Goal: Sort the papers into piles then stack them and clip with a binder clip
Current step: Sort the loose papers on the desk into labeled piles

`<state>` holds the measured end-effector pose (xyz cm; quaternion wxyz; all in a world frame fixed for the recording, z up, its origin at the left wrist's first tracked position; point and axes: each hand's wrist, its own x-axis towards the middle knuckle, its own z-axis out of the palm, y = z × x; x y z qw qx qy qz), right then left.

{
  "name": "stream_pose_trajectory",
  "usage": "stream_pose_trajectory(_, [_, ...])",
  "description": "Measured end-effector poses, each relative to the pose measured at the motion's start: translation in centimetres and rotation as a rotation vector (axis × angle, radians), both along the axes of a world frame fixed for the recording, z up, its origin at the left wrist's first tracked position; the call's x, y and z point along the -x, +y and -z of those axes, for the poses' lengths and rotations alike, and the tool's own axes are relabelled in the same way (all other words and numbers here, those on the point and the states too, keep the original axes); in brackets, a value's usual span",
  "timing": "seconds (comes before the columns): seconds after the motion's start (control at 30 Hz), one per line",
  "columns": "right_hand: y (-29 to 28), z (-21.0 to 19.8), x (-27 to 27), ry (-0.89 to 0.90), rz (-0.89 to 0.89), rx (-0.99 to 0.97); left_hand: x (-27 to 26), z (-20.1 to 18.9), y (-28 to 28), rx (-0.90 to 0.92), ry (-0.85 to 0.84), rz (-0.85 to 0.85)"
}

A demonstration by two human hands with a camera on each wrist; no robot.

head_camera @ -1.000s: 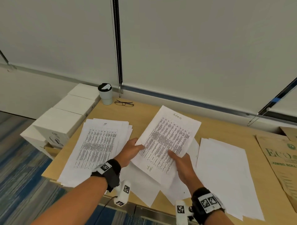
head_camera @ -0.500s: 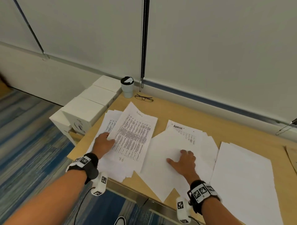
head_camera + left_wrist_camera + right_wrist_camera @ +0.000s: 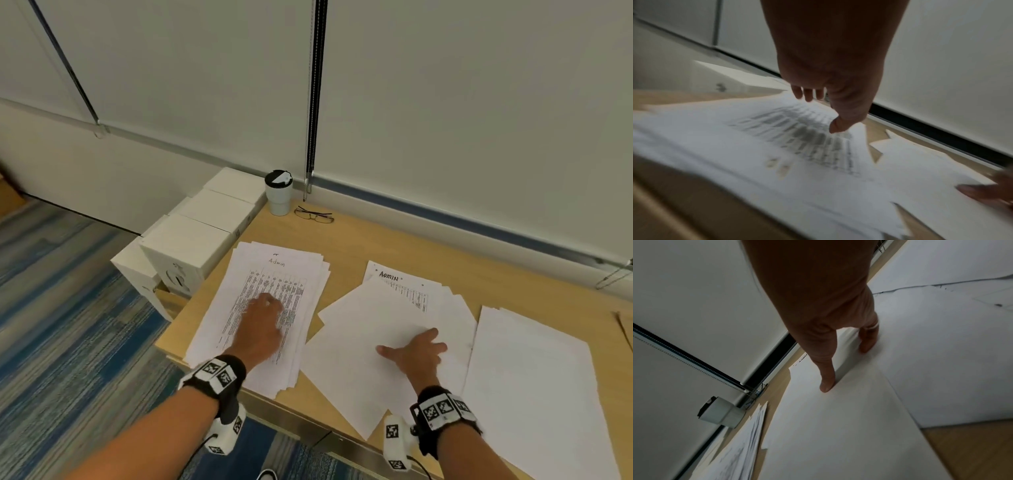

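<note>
While the left hand lies flat on the printed pile, the right hand is spread out on the middle pile. Both hands have straight, loose fingers and hold nothing; they only press down on paper. In the left wrist view, the left fingertips touch the top printed sheet. In the right wrist view, one right finger rests on a blank white sheet.

The middle pile is a mess, with sheets fanned out at different angles. Its top sheet is turned, so its long side runs slantwise from the near desk edge up toward the wall. A sheet marked "Admin" peeks out at the far end. This pile sits right under the right hand, so that hand is nearer for picking up the next sheet. The printed pile is just to its left and the blank pile is just to its right, both lying long way toward the wall.

Sorting looks only partly done. No binder clip can be seen in these views.
</note>
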<state>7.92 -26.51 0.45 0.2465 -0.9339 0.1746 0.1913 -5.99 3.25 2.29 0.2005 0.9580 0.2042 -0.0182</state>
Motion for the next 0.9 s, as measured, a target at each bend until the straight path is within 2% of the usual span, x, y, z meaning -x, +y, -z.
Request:
stream_pose_trajectory(0.07, [0.1, 0.1, -0.2, -0.014, 0.028, -0.083, -1.9, 0.3, -3.0, 0.055, 0.049, 0.209])
stream_pose_trajectory(0.13, [-0.3, 0.3, -0.3, -0.011, -0.013, -0.097, -3.6, 0.7, -5.9, 0.105, 0.111, 0.327])
stream_pose_trajectory(0.23, [-2.1, 0.0, -0.2, -0.056, -0.079, -0.033, -5.6, 1.4, -9.3, 0.137, 0.222, 0.289])
stream_pose_trajectory(0.33, [-5.8, -0.3, -0.8, -0.107, -0.127, 0.050, -6.7, 2.2, -10.7, 0.082, 0.302, 0.207])
stream_pose_trajectory(0.43, [-9.9, -0.3, -1.7, -0.118, -0.172, 0.062, -7.7, 2.7, -10.3, 0.036, 0.390, 0.241])
stream_pose_trajectory(0.53, [-12.1, -0.1, -3.0, -0.085, -0.212, -0.019, -9.0, 2.2, -9.8, -0.018, 0.493, 0.293])
stream_pose_trajectory(0.6, [-12.3, -0.3, -3.7, -0.033, -0.234, -0.059, -9.8, 1.6, -9.9, -0.007, 0.486, 0.277])
stream_pose_trajectory(0.7, [-11.5, -0.5, -4.7, 0.006, -0.320, 0.052, -10.7, 1.3, -10.1, 0.068, 0.428, 0.161])
stream_pose_trajectory(0.8, [-10.3, 0.1, -5.5, 0.045, -0.405, 0.083, -11.2, 1.3, -10.1, 0.227, 0.358, 0.016])
stream_pose_trajectory(0.9, [-9.6, 0.3, -5.8, 0.037, -0.476, 0.011, -11.2, 1.3, -9.9, 0.401, 0.217, -0.106])
